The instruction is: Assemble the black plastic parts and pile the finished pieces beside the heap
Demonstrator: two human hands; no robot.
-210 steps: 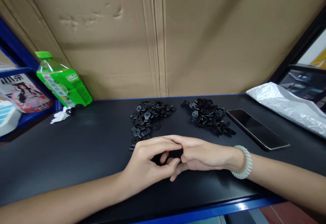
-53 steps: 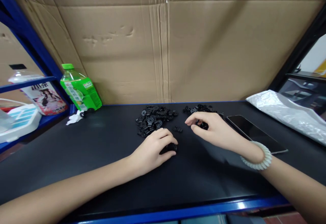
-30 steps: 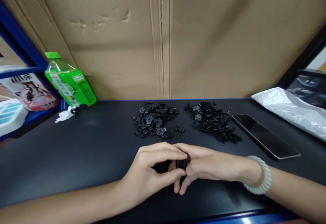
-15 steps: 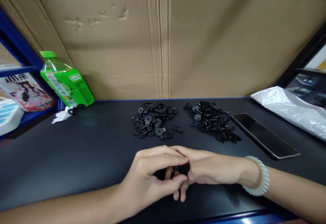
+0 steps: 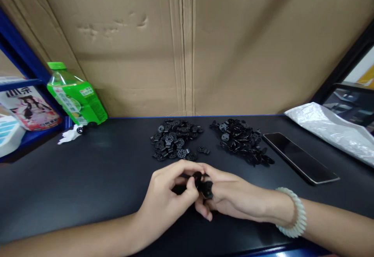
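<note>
Between my two hands, low in the middle of the view, are small black plastic parts [image 5: 207, 189], partly hidden by fingers. My left hand [image 5: 172, 189] pinches a black piece between thumb and fingertips. My right hand [image 5: 230, 190], with a pale coiled band on its wrist, is closed around another black piece that touches or overlaps the first. Whether the pieces are joined, I cannot tell. Beyond my hands lies a heap of black perforated round parts with clip-like tabs [image 5: 172, 140]. To its right is a heap of thin black disc-shaped parts [image 5: 241, 140].
A phone [image 5: 300, 157] lies to the right of the heaps, with a silvery plastic bag [image 5: 330, 126] behind it. At the back left stands a green bottle [image 5: 77, 97] beside a crumpled white tissue [image 5: 70, 134]. A cardboard wall [image 5: 131, 54] closes off the table's rear.
My left thumb and fingertips have drawn back slightly from my right hand and now pinch a black piece. More of the black parts shows between my hands. The view has tilted a little.
</note>
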